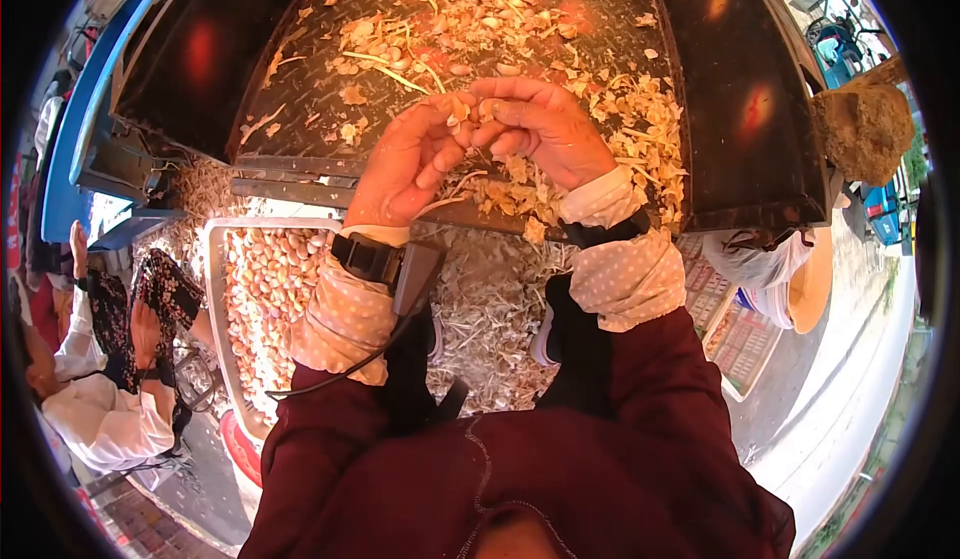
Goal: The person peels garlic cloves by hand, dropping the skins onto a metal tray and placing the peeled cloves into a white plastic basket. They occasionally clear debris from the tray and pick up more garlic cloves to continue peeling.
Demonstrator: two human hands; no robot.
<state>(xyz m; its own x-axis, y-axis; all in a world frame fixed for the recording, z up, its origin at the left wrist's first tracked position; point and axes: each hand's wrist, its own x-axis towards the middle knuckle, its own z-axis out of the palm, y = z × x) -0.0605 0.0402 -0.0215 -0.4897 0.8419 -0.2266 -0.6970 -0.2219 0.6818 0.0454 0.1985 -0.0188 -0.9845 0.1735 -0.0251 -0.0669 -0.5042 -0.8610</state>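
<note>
Both hands meet above the front edge of a dark metal tray bed (330, 69) strewn with papery skins and small cloves. My left hand (415, 154) has its thumb and forefinger pinched on a small pale clove (459, 114) with bits of skin. Close against it on the right, my right hand (545, 129) is curled, its thumb and forefinger pressed together at the same spot; what lies between them is too small to make out. Loose skins (510, 194) lie beneath the hands, and a heap of cloves (490, 4) spreads farther back.
A pale bin (215, 299) full of cloves stands left of my legs. Another person (110, 409) sits at the far left. Red crates (720, 319), a plastic bag (760, 259) and a brown block (865, 134) are at the right. Skins litter the ground between my feet.
</note>
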